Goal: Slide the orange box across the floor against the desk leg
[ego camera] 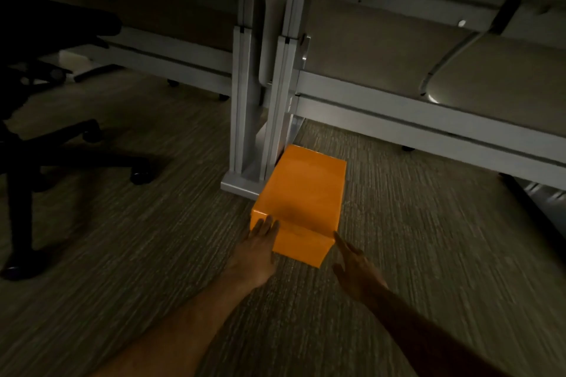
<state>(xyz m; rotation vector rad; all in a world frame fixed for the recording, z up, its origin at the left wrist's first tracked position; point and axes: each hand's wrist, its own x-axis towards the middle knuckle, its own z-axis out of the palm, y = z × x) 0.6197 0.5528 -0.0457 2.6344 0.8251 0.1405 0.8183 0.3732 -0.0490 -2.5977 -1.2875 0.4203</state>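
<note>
where carpet (pixel 122 239) meets desk leg (pixel 275 119), orange box (pixel 301 193) rests.

A dim indoor floor scene. The left hand (pixel 255 249) covers the near left corner of the orange box (pixel 301 196), and the box's left long side hides part of the desk leg's (pixel 260 101) foot. The desk leg runs off the top edge. A black office chair (pixel 36 76) on the left is cut off by the left edge and lost in shadow. Both forearms leave the frame at the bottom. The floor (pixel 444 254) on the right is blurred.
</note>
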